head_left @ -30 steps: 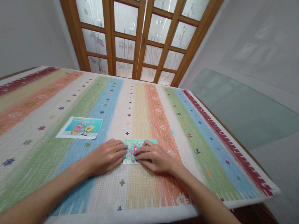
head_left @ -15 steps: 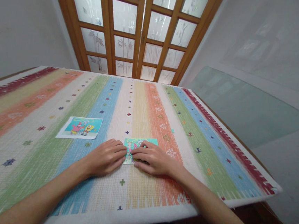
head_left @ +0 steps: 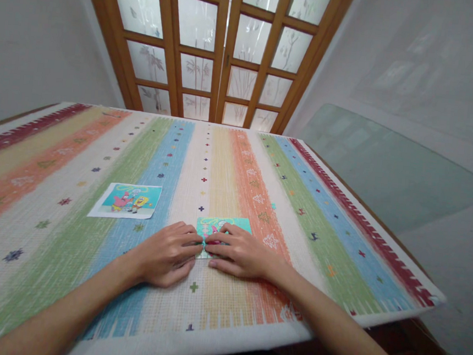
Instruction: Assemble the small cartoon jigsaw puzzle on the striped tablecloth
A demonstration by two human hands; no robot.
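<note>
A small teal jigsaw puzzle [head_left: 232, 221] with cartoon figures lies flat on the patterned tablecloth, largely covered by my hands. Piece outlines show along its left side. My left hand [head_left: 172, 253] has its fingers bent and pressed together, the tips on the puzzle's left edge. Across the puzzle's middle and lower part rests my right hand [head_left: 240, 251], fingers curled, its tips almost meeting the left ones. Whether a single piece is pinched between the fingertips is hidden. To the left lies a paper picture [head_left: 129, 201] of the same cartoon scene.
A tiny teal piece [head_left: 273, 206] sits on the cloth beyond my right hand. The striped tablecloth [head_left: 175, 310] covers the table to its edges. Behind it stand wooden doors with glass panes [head_left: 202, 25]. A frosted glass sheet [head_left: 387, 163] is at the right wall.
My left fingertips have moved slightly right onto the puzzle's edge, and the right fingertips have shifted a little left toward them. The paper picture stays in place.
</note>
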